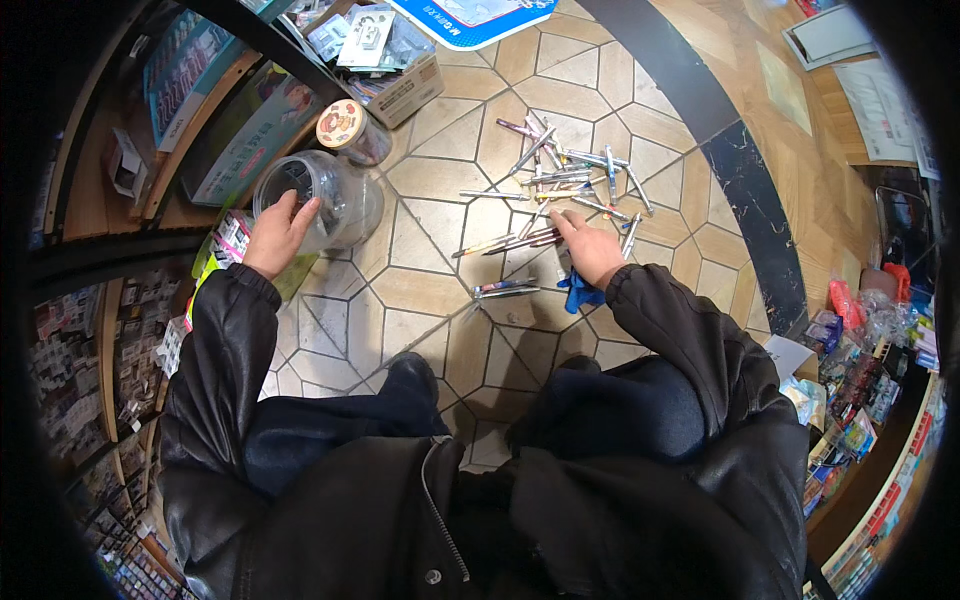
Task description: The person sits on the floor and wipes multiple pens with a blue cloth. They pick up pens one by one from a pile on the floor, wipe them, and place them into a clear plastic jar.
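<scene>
My left hand (279,234) is at the rim of a clear plastic jar (358,214), its thumb and fingers over the near side of the mouth. Some dark items show dimly inside the jar. Over a scattered pile of pens and pencils (559,178) on the tiled floor reaches my right hand (592,247). Its fingertips touch the near side of the pile, by several dark pencils (525,242); whether it grips any is hidden. A blue cloth (581,291) lies partly beneath that hand. Closer to me, a few pens (504,288) lie together.
A lidded canister (352,131) stands behind the jar, near a cardboard box (405,90) of packaged goods. Stocked shelves (112,337) line my left. A blue-bordered sign (480,22) lies at the far edge. More packaged goods (855,382) crowd the right.
</scene>
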A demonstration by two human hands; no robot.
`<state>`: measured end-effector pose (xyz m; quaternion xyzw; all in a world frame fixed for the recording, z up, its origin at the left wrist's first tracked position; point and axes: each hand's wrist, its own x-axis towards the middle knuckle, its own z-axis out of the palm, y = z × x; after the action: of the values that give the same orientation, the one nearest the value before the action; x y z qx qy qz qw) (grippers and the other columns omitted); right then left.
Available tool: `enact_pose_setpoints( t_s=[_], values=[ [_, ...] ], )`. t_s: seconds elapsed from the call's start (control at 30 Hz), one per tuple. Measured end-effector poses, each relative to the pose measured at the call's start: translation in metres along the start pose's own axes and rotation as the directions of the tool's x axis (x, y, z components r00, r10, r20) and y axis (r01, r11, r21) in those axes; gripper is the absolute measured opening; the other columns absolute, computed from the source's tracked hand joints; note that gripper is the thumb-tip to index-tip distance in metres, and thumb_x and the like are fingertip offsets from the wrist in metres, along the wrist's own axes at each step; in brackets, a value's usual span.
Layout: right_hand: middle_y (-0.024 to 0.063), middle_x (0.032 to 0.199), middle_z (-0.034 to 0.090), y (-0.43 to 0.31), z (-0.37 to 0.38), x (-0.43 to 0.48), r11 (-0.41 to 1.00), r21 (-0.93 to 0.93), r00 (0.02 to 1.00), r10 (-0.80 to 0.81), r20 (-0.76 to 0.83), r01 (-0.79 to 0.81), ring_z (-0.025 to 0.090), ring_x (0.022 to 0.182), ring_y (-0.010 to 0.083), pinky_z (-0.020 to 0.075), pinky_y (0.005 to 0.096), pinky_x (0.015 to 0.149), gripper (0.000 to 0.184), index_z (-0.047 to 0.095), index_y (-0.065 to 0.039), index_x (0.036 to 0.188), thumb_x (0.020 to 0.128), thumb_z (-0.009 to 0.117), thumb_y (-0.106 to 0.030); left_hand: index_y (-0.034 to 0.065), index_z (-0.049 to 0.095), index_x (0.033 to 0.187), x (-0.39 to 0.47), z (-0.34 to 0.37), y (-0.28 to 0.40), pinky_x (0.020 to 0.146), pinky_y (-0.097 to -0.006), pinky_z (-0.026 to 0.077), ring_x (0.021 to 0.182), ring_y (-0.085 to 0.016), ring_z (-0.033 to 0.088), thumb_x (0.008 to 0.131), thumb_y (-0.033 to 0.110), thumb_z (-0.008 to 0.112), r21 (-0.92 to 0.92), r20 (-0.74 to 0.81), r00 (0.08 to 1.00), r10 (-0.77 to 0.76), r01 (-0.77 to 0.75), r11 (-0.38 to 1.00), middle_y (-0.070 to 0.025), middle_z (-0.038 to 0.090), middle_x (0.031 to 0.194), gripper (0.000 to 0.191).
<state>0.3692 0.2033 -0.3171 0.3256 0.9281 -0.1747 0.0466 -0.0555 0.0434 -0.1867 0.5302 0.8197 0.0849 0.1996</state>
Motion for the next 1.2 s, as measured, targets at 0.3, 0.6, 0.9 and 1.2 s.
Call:
enact_pose_setpoints(
  t_s=[0.3,0.6,0.9,1.2],
  values=[
    [0.0150,0.089,0.061,0.012,0.031,0.004,0.996,0.093,0.985,-0.007,0.170,-0.008,0.063,0.081,0.0321,0.0498,0.0411,0.068,0.018,0.058,-0.005,0.094,0.083,0.058,-0.019,0.0035,0.055,0.103,-0.001,-0.023,0.045,0.078,-0.0390,0.045,0.096,-0.031,0.053,0.069,0.004,0.054,0.480,-0.156,0.802,0.577,-0.449,0.754,-0.0134,0.053,0.105,0.034],
    [0.0011,0.097,0.064,-0.029,-0.042,0.008,-0.015,0.806,0.778,-0.274,0.565,-0.591,0.059,0.087,0.0083,0.0462,0.0220,0.081,0.028,0.061,-0.005,0.107,0.092,0.057,-0.029,0.0019,0.054,0.119,-0.027,0.059,0.097,0.085,-0.0261,0.046,0.096,-0.010,0.053,0.093,0.020,0.055,-0.698,0.483,0.860,0.167,0.263,0.666,-0.0046,0.057,0.107,0.032],
    [0.0026,0.102,0.062,-0.105,-0.076,0.014,0.031,0.911,0.862,-0.310,0.401,-0.412,0.058,0.092,0.0089,0.0454,0.0213,0.084,0.031,0.055,-0.003,0.117,0.093,0.056,-0.023,0.0071,0.046,0.127,-0.041,0.071,0.150,0.090,-0.0245,0.040,0.102,-0.008,0.052,0.094,0.018,0.054,-0.809,0.586,0.718,0.375,0.548,0.213,-0.0002,0.056,0.117,0.036],
    [0.0065,0.113,0.059,-0.075,-0.125,0.017,-0.058,0.998,0.964,0.263,0.033,-0.018,0.056,0.102,0.0141,0.0455,0.0292,0.089,0.033,0.059,-0.003,0.114,0.084,0.067,-0.013,0.0059,0.051,0.104,-0.042,0.074,0.139,0.077,-0.0235,0.047,0.081,-0.007,0.056,0.093,0.014,0.056,-0.825,0.495,0.848,0.192,0.389,0.409,-0.0011,0.060,0.093,0.015]
  ],
)
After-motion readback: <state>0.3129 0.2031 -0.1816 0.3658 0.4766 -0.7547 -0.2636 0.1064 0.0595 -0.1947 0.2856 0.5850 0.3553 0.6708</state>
